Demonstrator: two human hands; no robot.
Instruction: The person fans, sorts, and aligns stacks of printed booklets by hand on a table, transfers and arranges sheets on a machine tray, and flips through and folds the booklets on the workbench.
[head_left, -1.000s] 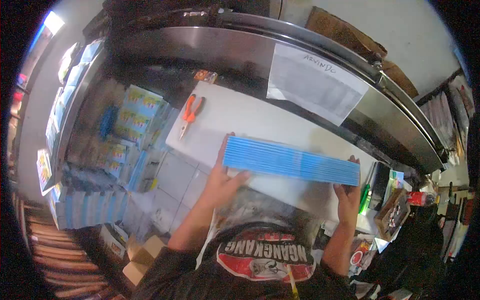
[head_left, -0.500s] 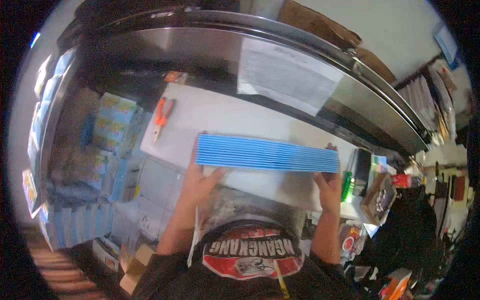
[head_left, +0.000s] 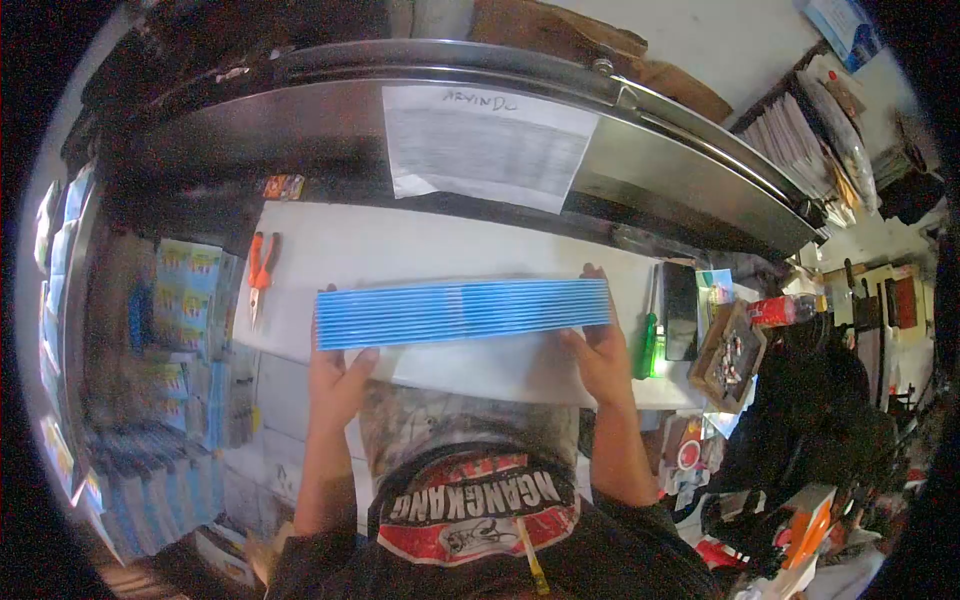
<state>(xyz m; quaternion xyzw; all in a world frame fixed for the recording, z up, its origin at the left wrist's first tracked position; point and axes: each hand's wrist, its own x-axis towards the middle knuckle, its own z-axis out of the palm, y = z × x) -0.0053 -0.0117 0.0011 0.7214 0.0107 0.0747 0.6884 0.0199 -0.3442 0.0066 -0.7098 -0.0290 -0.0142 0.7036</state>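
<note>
A long stack of thin, blue-edged pieces point(head_left: 462, 312) spans the space between my hands, its striped edges facing me. I cannot make out whether the pieces are booklets or flat boxes. My left hand point(head_left: 338, 385) is closed on the left end, thumb at the near edge and fingers mostly hidden behind. At the other end my right hand point(head_left: 602, 362) grips the stack, thumb in front and fingertips showing over the far corner. Beneath lies a white board point(head_left: 470, 375). Orange-handled pliers point(head_left: 261, 275) rest on the board's left part.
To the right are a green screwdriver point(head_left: 648, 345), a dark phone-like slab point(head_left: 681, 312), a wooden tray point(head_left: 752, 375) of small parts and a red-labelled bottle point(head_left: 783, 310). Printed stacks point(head_left: 188, 300) stand on the left. A metal panel bearing a paper sheet point(head_left: 490, 145) crosses behind the board.
My view has shifted and turned, so the board and pliers appear further left and lower. The stack has moved left in view and tilts the other way. Both hands still hold it.
</note>
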